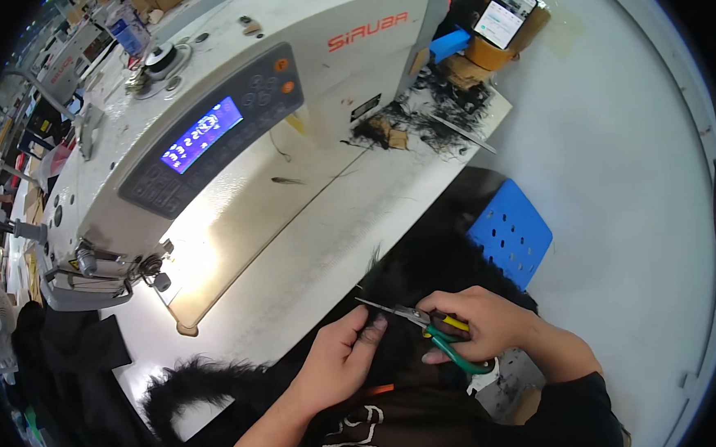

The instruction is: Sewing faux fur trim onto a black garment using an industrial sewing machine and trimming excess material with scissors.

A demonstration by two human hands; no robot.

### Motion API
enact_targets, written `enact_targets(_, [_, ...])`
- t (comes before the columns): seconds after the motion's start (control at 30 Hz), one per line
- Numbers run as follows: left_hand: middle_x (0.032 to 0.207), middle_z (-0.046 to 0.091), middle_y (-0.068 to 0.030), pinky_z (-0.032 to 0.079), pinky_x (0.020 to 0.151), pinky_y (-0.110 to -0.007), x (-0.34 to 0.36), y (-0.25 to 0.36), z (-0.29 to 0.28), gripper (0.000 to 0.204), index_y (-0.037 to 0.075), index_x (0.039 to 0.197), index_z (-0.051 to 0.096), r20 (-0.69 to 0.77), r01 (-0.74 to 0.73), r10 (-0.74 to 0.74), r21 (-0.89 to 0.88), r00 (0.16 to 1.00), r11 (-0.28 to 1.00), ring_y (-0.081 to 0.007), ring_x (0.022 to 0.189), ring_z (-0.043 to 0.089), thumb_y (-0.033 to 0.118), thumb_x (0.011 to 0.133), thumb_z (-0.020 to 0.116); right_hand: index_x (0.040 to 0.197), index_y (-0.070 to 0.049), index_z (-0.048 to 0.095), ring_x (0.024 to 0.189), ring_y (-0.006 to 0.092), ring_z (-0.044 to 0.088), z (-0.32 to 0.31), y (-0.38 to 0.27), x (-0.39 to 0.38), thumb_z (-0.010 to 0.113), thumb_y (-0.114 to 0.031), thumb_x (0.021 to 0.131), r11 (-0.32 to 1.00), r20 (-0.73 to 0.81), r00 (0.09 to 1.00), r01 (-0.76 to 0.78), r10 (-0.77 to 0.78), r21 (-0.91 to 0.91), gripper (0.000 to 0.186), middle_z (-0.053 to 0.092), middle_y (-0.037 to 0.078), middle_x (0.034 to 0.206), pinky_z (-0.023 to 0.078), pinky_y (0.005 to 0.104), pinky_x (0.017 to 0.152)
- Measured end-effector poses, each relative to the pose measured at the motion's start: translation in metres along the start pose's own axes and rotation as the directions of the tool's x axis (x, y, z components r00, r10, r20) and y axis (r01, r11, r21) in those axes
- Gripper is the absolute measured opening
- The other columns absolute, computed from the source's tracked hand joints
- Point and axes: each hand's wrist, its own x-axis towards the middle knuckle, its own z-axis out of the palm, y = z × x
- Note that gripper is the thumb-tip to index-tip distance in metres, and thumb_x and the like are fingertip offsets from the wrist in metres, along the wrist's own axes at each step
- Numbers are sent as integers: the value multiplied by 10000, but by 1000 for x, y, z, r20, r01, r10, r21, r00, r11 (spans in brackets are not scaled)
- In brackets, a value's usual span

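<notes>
My right hand grips small scissors with green and yellow handles. The blades point left, toward the fingertips of my left hand, which are closed in a pinch on black furry fabric. Dark fur lies over my lap beneath both hands and blends with the dark clothing, so its outline is hard to follow. A furry strip of the same black curls onto the table's front edge at the left. Whether the blades touch the fabric is hard to tell.
A white sewing machine with a lit blue display stands on the white table. Black fluff and metal tweezers lie at its right end, near a propped phone. A blue perforated seat is at right; black cloth hangs left.
</notes>
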Motion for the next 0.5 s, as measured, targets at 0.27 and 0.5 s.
enact_targets(0.27, [688,442,-18,396,611,-285,8,-11,6,220,21,924,552,24,87,-88,47,996,995,-92,684,395,184,1072,554,1152,-77,575,684,83,601,10,59,-20,844,-170,863,951,-258,949,-104,183,293,406,660,36,831,476,274,611])
enact_targets(0.5, [713,503,-185,435,598,-385,-23,-12,-15,239,-3,944,476,-11,28,-27,153,1000,988,-339,605,472,194,1071,524,1241,-61,484,945,152,666,48,24,28,788,96,844,681,-273,961,228,-43,696,524,650,209,1263,559,296,848])
